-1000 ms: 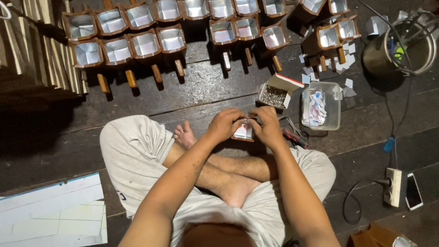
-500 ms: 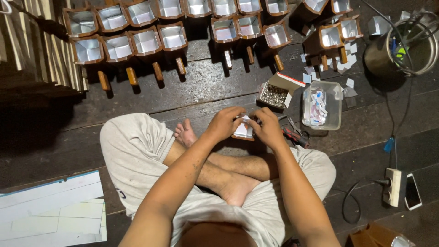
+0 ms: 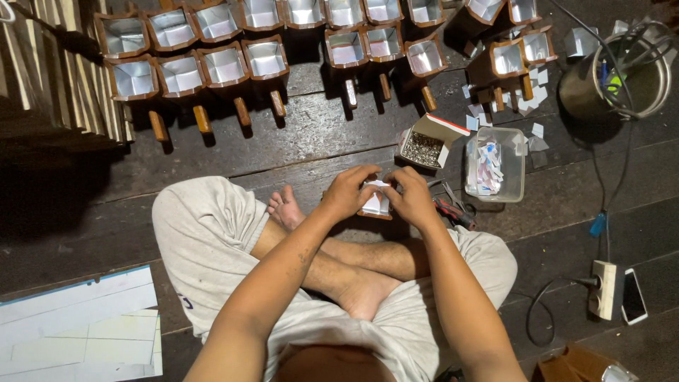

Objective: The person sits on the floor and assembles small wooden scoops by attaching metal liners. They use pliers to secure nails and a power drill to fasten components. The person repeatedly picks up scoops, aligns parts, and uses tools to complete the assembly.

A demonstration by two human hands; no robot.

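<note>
Both hands, left (image 3: 348, 192) and right (image 3: 410, 198), clasp a small box (image 3: 375, 204), mostly hidden between the fingers.

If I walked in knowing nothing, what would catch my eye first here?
Probably the rows of small brown boxes with white lining, laid out across the dark plank floor at the top. Next, at the centre, the left hand and right hand together pinching one such paper-lined box above crossed legs.

Bare floor (image 3: 311, 134) ahead; staple box (image 3: 423, 145) and tub (image 3: 495, 164) crowd right.
</note>
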